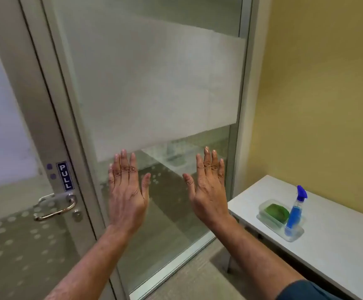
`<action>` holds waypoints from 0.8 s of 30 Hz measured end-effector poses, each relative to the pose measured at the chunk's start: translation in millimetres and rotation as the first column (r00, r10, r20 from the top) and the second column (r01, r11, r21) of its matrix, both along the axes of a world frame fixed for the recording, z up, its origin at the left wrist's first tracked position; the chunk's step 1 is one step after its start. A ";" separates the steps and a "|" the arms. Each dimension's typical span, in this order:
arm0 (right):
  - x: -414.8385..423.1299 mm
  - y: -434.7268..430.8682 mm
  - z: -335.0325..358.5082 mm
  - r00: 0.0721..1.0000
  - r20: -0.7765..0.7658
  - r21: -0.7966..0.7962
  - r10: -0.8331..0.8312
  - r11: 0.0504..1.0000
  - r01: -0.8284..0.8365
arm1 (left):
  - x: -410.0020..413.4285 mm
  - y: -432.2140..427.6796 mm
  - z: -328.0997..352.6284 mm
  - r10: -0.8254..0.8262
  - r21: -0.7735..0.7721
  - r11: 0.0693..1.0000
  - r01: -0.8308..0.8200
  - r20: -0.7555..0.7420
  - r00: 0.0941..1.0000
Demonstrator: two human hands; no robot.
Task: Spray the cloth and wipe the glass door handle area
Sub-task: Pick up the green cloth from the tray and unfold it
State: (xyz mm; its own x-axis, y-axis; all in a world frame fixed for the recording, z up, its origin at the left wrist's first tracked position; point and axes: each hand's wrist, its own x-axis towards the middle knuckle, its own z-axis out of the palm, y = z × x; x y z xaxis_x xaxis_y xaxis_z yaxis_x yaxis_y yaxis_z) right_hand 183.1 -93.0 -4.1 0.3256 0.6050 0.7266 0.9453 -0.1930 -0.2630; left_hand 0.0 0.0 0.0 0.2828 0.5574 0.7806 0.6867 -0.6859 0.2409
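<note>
Hands raised side by side before the fixed glass panel [154, 83], backs to camera: left hand [127, 191] and right hand [208, 191] both flat, fingers spread, holding nothing. Green cloth [276, 212] lies in a clear plastic tray [269, 223] on the white table [338, 245] at right; blue spray bottle [295, 213] stands in the same tray just beside it. Metal door handle [55, 207] at left, below a PULL sticker [65, 176], well apart from both hands.

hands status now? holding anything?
Left hand: open, fingers spread, holding nothing.
Right hand: open, fingers spread, holding nothing.
</note>
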 end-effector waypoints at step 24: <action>330.1 -183.6 -84.9 0.864 -0.169 -0.229 -0.474 0.872 0.433 | 389.6 -112.5 -81.2 -0.410 -0.162 0.907 0.389 -0.123 0.904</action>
